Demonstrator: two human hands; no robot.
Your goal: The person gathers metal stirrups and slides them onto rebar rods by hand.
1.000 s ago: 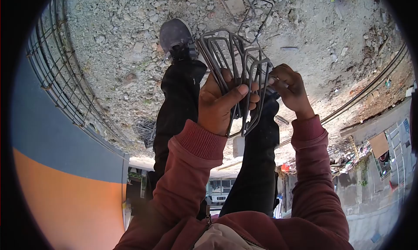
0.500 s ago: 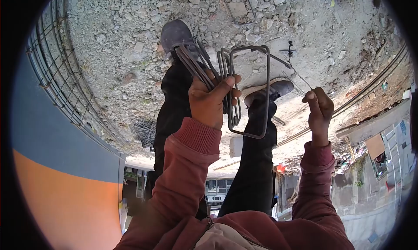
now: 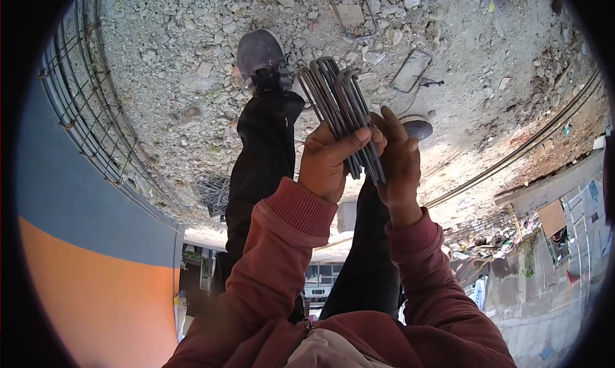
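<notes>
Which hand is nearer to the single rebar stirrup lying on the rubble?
Right. The right hand, pressed against the bundle of stirrups, sits just below-left of the loose stirrup in the view; the left hand, gripping the bundle, is farther left.

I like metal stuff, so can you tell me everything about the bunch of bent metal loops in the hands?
The bunch of metal loops is grey steel rod bent into round-cornered rectangles, stacked tightly together. It tilts, its upper end sticking out above the hands over the gravel. The left hand grips it with thumb across; the right hand presses against its other side.
</notes>
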